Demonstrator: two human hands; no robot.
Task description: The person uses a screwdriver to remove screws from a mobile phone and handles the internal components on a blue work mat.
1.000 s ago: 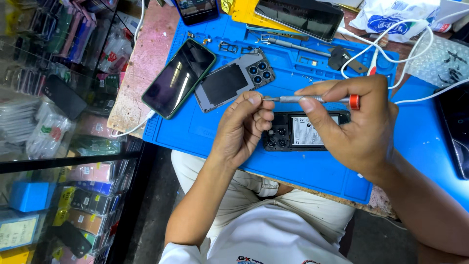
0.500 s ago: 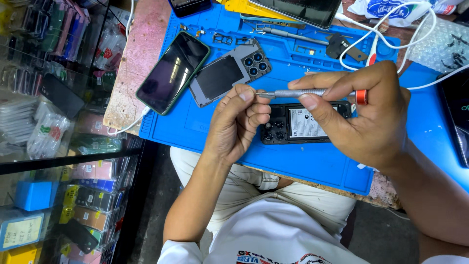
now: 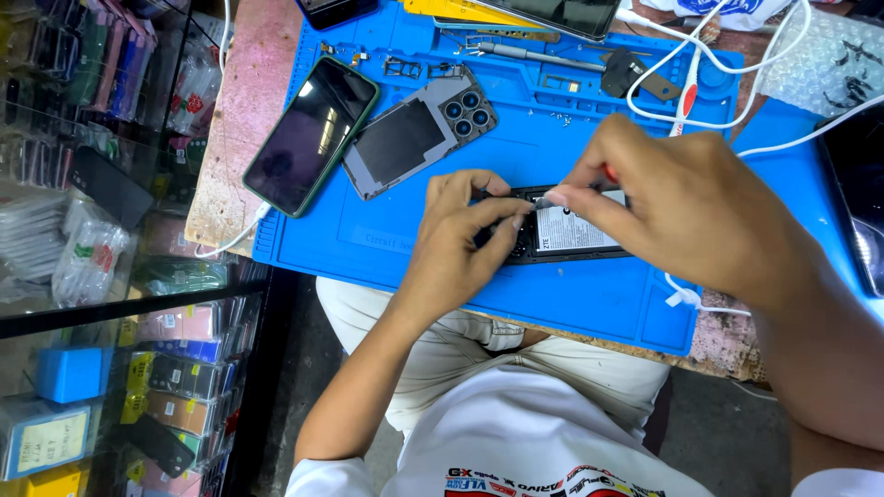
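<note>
An opened black phone [image 3: 578, 232] lies flat on the blue work mat [image 3: 414, 253], its insides and a white label showing. My left hand [image 3: 460, 244] grips its left end, fingertips curled over the edge. My right hand [image 3: 681, 216] holds a thin screwdriver [image 3: 552, 197] with a red ring. The tip points down at the phone's upper left part, right beside my left fingertips. Most of the screwdriver's handle is hidden inside my right fist.
A grey phone back cover [image 3: 419, 129] and a dark phone in a green case [image 3: 311, 133] lie at the mat's upper left. Tweezers [image 3: 525, 51], small parts and a white cable [image 3: 700, 55] sit along the far edge. A glass display case [image 3: 92, 230] stands at left.
Both hands have come down from above the mat onto the opened phone. The screwdriver, held level between the hands before, now tips down onto the phone.
</note>
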